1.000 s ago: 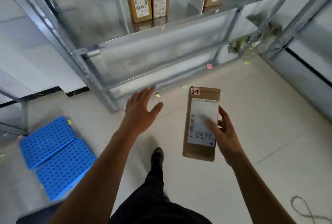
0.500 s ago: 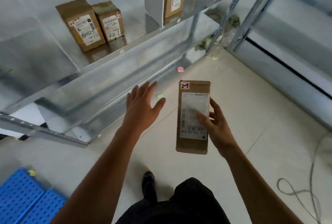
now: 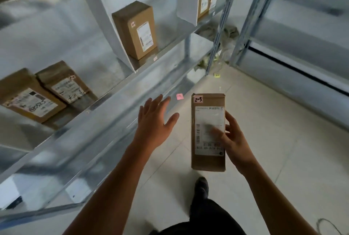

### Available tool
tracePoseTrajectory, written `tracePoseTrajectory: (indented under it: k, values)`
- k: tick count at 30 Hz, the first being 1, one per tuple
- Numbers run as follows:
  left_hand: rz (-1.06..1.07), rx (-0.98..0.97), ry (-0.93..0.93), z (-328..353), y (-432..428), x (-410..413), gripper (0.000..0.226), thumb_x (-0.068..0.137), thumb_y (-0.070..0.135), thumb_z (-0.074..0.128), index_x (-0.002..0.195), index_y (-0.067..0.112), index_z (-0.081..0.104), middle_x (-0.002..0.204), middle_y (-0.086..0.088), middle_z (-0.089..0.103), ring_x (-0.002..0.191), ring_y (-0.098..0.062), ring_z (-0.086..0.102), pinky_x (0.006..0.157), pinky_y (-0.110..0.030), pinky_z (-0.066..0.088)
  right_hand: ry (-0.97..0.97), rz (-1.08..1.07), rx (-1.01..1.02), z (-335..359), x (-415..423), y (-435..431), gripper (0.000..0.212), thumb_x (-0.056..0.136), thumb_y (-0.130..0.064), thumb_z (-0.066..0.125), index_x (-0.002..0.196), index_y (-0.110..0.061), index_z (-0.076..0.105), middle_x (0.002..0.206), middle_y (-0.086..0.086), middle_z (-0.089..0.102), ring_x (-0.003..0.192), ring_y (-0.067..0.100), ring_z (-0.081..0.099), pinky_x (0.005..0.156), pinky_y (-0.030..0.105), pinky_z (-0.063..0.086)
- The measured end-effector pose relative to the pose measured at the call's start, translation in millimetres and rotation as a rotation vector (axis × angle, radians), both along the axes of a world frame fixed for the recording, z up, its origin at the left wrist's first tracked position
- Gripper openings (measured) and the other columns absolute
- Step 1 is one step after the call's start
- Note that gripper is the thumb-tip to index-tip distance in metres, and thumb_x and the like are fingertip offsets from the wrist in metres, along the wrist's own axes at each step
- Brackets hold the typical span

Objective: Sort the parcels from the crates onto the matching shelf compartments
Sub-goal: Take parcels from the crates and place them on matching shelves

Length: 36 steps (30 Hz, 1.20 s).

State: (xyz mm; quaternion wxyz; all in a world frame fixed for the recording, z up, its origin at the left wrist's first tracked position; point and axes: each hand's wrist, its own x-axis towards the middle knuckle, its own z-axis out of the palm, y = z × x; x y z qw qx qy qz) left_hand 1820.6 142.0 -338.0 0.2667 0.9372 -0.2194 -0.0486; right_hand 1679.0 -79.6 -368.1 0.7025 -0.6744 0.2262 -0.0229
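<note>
Head view: grips brown parcel (image 3: 207,160) marked 2-3 in right hand (image 3: 234,140), thumb across its label, above the floor beside the metal shelf (image 3: 132,87). Spreads left hand (image 3: 153,121) empty, near parcel, not touching.

Person, seen from own head cam. Both forearms bare, wrist to bottom edge of frame. Left hand (image 3: 154,121) & right hand (image 3: 234,140) bare as well, fingers (image 3: 147,105) uncovered. Right thumb smeared by motion blur, so detail there n/a. Lower body: dark trousers (image 3: 209,217), black or v. dark grey, plain fabric w/ soft creases, one leg showing at bottom centre. One shoe (image 3: 201,187) in view at the leg's end: dark, rounded toe, low cut, slight sheen on top. Laces or maker's mark too dim to tell. Rest of clothing out of frame.
</note>
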Motion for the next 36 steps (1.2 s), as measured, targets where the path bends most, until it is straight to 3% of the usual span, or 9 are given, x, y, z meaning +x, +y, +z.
tracePoseTrajectory:
  k: [5, 10, 13, 17, 20, 25, 32, 36]
  values:
    - [0.06, 0.022, -0.078, 28, -60, 65, 0.065, 0.099, 0.057, 0.05, 0.156, 0.029, 0.037, 0.167, -0.001, 0.029, 0.157, -0.028, 0.015, 0.125, -0.052, 0.009, -0.016, 0.092, -0.039, 20, 74, -73, 0.093, 0.068, -0.078, 0.074, 0.15, -0.06, 0.034, 0.133, -0.001, 0.062, 0.116, 0.026, 0.067, 0.08, 0.05, 0.065]
    - [0.148, 0.015, -0.085, 46, -86, 111, 0.064, 0.1, 0.057, 0.049, 0.157, 0.03, 0.035, 0.168, 0.0, 0.025, 0.158, -0.026, 0.01, 0.127, -0.053, 0.007, -0.049, 0.155, -0.059, 32, 147, -110, 0.086, 0.075, -0.067, 0.075, 0.151, -0.057, 0.036, 0.133, 0.002, 0.062, 0.117, 0.027, 0.067, 0.08, 0.053, 0.065]
    - [0.191, 0.017, -0.112, 50, -93, 145, 0.068, 0.099, 0.063, 0.043, 0.157, 0.03, 0.034, 0.168, 0.0, 0.025, 0.157, -0.027, 0.011, 0.127, -0.056, 0.008, -0.076, 0.205, -0.07, 32, 192, -117, 0.078, 0.082, -0.058, 0.075, 0.15, -0.058, 0.037, 0.132, 0.001, 0.064, 0.116, 0.026, 0.068, 0.08, 0.051, 0.065]
    - [0.241, 0.002, -0.167, 50, -100, 201, 0.069, 0.098, 0.067, 0.037, 0.157, 0.03, 0.033, 0.167, -0.001, 0.027, 0.157, -0.031, 0.014, 0.125, -0.053, 0.005, -0.084, 0.256, -0.117, 32, 257, -119, 0.086, 0.076, -0.067, 0.074, 0.151, -0.057, 0.034, 0.133, -0.004, 0.062, 0.119, 0.022, 0.065, 0.087, 0.052, 0.063]
    - [0.282, -0.008, -0.177, 54, -103, 243, 0.069, 0.097, 0.065, 0.04, 0.156, 0.029, 0.035, 0.166, -0.002, 0.03, 0.156, -0.032, 0.017, 0.124, -0.051, 0.005, -0.087, 0.276, -0.15, 40, 304, -119, 0.079, 0.084, -0.064, 0.072, 0.152, -0.054, 0.033, 0.134, -0.003, 0.061, 0.119, 0.022, 0.064, 0.086, 0.046, 0.063]
    - [0.327, -0.008, -0.243, 68, -99, 320, 0.066, 0.098, 0.058, 0.051, 0.152, 0.021, 0.043, 0.158, -0.007, 0.041, 0.151, -0.033, 0.028, 0.123, -0.057, 0.02, -0.106, 0.335, -0.181, 56, 384, -129, 0.081, 0.082, -0.054, 0.069, 0.154, -0.048, 0.034, 0.13, -0.001, 0.062, 0.114, 0.021, 0.067, 0.081, 0.043, 0.065]
    - [0.415, 0.164, -0.175, 79, -112, 389, 0.072, 0.099, 0.065, 0.039, 0.159, 0.027, 0.028, 0.167, -0.007, 0.025, 0.156, -0.035, 0.011, 0.125, -0.058, 0.012, -0.152, 0.422, -0.167, 60, 477, -141, 0.073, 0.085, -0.044, 0.073, 0.149, -0.042, 0.038, 0.128, 0.005, 0.065, 0.112, 0.025, 0.07, 0.078, 0.041, 0.065]
    - [0.498, 0.18, -0.215, 74, -117, 426, 0.063, 0.1, 0.063, 0.032, 0.154, 0.031, 0.03, 0.166, -0.007, 0.028, 0.155, -0.034, 0.017, 0.124, -0.061, 0.014, -0.164, 0.546, -0.229, 51, 536, -156, 0.083, 0.084, -0.049, 0.077, 0.154, -0.037, 0.034, 0.129, 0.002, 0.064, 0.115, 0.02, 0.067, 0.083, 0.042, 0.064]
